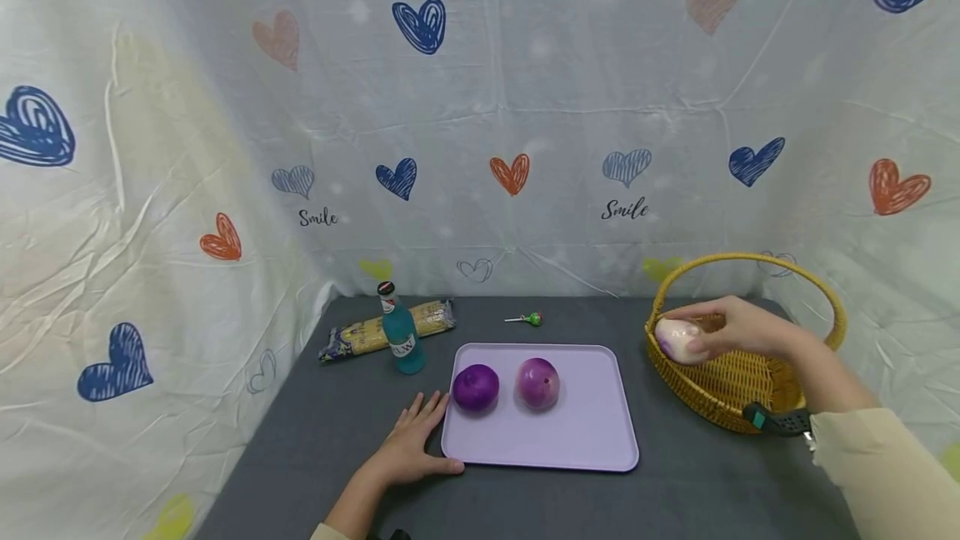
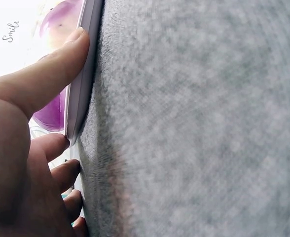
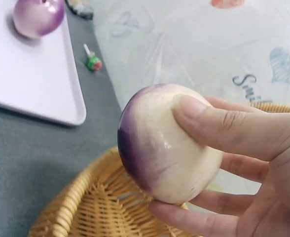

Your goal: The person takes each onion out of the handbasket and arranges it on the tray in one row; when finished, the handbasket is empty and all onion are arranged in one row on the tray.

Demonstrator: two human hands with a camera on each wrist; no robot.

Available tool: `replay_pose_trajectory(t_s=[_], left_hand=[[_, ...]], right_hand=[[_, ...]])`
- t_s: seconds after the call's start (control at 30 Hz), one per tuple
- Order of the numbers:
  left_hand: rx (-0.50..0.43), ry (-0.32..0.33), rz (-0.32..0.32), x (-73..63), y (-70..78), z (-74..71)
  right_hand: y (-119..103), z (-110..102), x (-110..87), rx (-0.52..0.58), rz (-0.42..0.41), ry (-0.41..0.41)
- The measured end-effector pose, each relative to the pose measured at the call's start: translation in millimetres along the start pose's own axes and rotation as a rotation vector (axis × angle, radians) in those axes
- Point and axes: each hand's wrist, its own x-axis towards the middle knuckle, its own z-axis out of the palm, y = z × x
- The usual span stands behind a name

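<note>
In the head view my right hand (image 1: 738, 328) is over the left side of a yellow wicker basket (image 1: 750, 361). Its thumb and fingers grip a round, glossy white-and-purple vegetable, perhaps a turnip or onion (image 3: 167, 143), held above the basket's rim. My left hand (image 1: 408, 444) lies with spread fingers at the left edge of a pale lilac tray (image 1: 570, 432), its thumb touching the front left corner. Two similar round things sit on the tray: a deep purple one (image 1: 476, 388) and a pinkish purple one (image 1: 537, 383). The left wrist view shows the thumb (image 2: 61, 66) against the tray's side.
Behind the tray's left end stands a blue-green bottle (image 1: 402, 336) in front of a long yellow packet (image 1: 367, 337). A lollipop (image 1: 532, 319) lies behind the tray. The basket's tall handle (image 1: 738, 257) arches over it. A heart-printed cloth (image 1: 480, 107) closes off the back and sides of the dark grey table (image 1: 315, 457).
</note>
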Motion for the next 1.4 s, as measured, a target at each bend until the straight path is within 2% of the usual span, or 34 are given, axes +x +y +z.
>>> replay_pose_trajectory(t_s=[0.23, 0.4, 0.67, 0.87, 1.07, 1.4], left_hand=[[0.001, 0.000, -0.009, 1.2, -2.7, 1.6], [-0.001, -0.003, -0.008, 1.8, -4.1, 2.4], [-0.008, -0.009, -0.015, 0.0, 0.6, -0.4], [-0.013, -0.006, 0.008, -2.9, 7.1, -3.5], [-0.009, -0.016, -0.002, -3.2, 7.6, -3.7], [-0.007, -0.005, -0.002, -1.2, 4.5, -1.3]], right_hand=[[-12, 12, 3.8, -0.084, -0.033, 0.042], [-19, 22, 5.0, -0.111, -0.101, 0.033], [-31, 41, 11.9, -0.219, -0.195, 0.080], [-34, 58, 22.4, -0.233, -0.249, 0.102], [-34, 76, 34.1, -0.240, -0.278, 0.141], [-26, 110, 50.9, -0.297, -0.280, 0.212]])
